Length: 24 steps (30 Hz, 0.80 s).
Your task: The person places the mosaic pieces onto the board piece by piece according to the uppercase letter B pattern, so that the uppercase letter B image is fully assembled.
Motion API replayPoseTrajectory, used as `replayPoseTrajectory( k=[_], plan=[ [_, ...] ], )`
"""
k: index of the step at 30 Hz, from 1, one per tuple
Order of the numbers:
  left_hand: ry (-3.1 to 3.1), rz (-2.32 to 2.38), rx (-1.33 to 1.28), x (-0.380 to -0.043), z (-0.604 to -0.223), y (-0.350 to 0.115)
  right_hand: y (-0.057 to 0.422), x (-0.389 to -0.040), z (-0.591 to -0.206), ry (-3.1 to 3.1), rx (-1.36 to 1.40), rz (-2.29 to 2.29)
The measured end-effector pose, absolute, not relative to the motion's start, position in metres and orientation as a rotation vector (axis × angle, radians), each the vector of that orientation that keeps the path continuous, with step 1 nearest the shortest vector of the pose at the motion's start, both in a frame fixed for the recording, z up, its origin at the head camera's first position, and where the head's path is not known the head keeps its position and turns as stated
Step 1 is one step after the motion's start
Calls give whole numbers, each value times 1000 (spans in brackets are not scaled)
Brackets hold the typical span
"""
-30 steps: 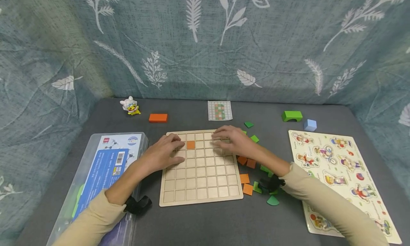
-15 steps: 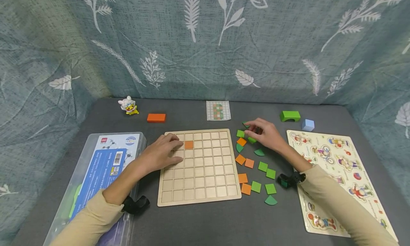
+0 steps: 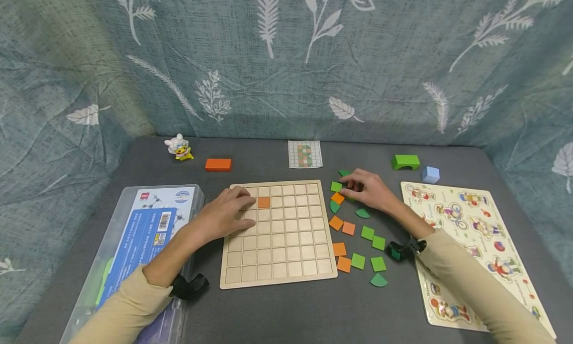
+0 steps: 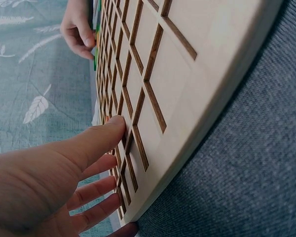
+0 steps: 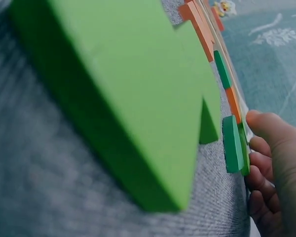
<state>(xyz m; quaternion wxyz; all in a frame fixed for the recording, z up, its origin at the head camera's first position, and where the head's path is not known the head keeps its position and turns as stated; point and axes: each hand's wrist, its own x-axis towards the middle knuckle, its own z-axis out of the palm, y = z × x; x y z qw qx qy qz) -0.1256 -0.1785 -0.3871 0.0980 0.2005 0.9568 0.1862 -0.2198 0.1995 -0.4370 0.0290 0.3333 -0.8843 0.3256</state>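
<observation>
The board (image 3: 279, 255) is seen in the head view on the table (image 3: 277, 311), its upper left part covered by the left hand (image 3: 226, 213), whose fingers and thumb are held apart. One orange tile (image 3: 264, 202) is set in a cell near the fingertips. Loose tiles (image 3: 368, 233) are spread along the right edge, some partly hidden by the right hand (image 3: 369, 188). The box (image 3: 118, 219) is cut off at the bottom, and the puzzle (image 3: 481, 257) is crossed by a sleeve (image 3: 470, 279). A wide strip of table is seen before the near edge.

In the left wrist view, the board is cropped; whether it is touched by the thumb is hard to tell.

In the right wrist view, the nearest tile (image 5: 118, 98) is blurred and cropped. The right fingers are curled beside a light green tile (image 5: 245, 160); whether it is pinched cannot be told.
</observation>
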Motion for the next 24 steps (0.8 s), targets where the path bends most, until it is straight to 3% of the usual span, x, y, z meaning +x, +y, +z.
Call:
replayPoseTrajectory(
  k=[24],
  plan=[
    [2849,561,595,-124,-387,-178,194,-221,-430,-2838,1050,857]
  ],
)
